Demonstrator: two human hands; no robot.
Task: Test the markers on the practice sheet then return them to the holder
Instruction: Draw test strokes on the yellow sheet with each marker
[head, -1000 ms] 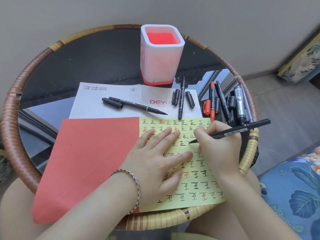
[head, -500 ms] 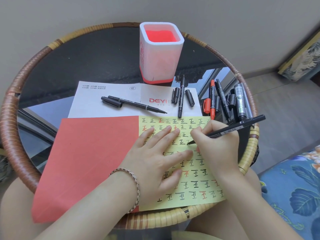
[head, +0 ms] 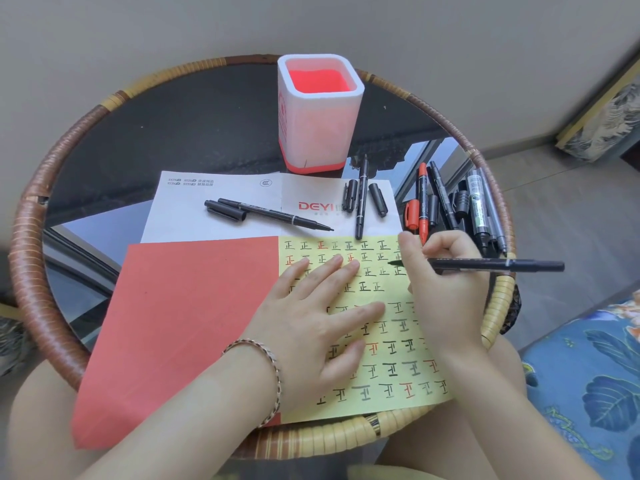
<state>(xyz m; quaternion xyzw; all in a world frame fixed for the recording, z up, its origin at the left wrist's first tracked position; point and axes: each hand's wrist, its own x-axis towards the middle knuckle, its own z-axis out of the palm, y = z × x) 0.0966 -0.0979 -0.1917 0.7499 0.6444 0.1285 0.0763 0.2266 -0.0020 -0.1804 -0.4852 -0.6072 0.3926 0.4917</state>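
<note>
A yellow practice sheet (head: 391, 344) covered with rows of written characters lies at the table's front right. My left hand (head: 322, 320) rests flat on it with fingers spread. My right hand (head: 446, 285) grips a black marker (head: 491, 264) that lies almost level, its tip on the sheet's upper right. The white and red holder (head: 317, 116) stands at the back of the table, with no markers showing inside. Two uncapped black markers (head: 277, 215) (head: 361, 199) lie on a white printed sheet (head: 214, 216), with loose caps beside them.
A red sheet (head: 180, 327) lies left of the yellow one. A red marker (head: 423, 202), its cap and several black and grey markers (head: 478, 209) are piled at the table's right rim. The round glass table has a wicker rim (head: 34, 271). A blue floral cushion (head: 588, 386) sits at right.
My right hand has moved up the sheet and turned the marker flatter, its tip now higher on the yellow sheet. My left hand stays pressed in place.
</note>
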